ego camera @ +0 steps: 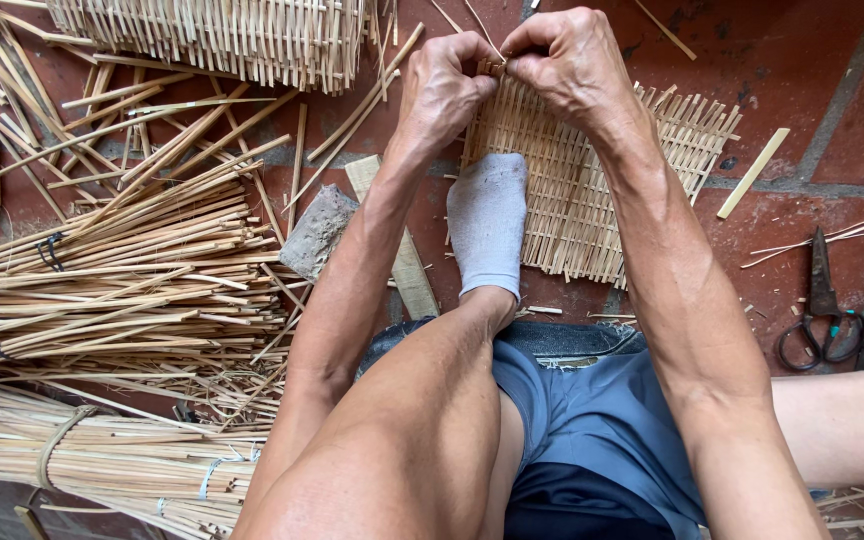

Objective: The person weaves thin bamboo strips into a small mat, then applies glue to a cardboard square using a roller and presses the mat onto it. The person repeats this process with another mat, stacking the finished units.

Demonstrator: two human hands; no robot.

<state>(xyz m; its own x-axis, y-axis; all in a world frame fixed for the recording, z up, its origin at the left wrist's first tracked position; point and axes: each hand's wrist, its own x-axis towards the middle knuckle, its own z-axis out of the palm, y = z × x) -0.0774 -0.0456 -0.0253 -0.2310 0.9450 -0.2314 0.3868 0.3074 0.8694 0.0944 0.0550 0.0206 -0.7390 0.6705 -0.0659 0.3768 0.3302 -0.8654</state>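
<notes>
While a grey-socked foot (489, 225) pins the woven mat (582, 185), both hands pinch its far-edge strip (493, 66).

We note the mat (592, 190) is pale straw, woven in an open grid of crossed strips. The sock (489, 225) on it is plain light grey. The floor (782, 60) is red-brown tile with grey joints. The shorts (602, 430) are slate blue. The bundles (102, 290) are tan and cream, bound with dark ties. The scissors (820, 310) are dark, rusty metal. The block (317, 232) is dull grey.
</notes>
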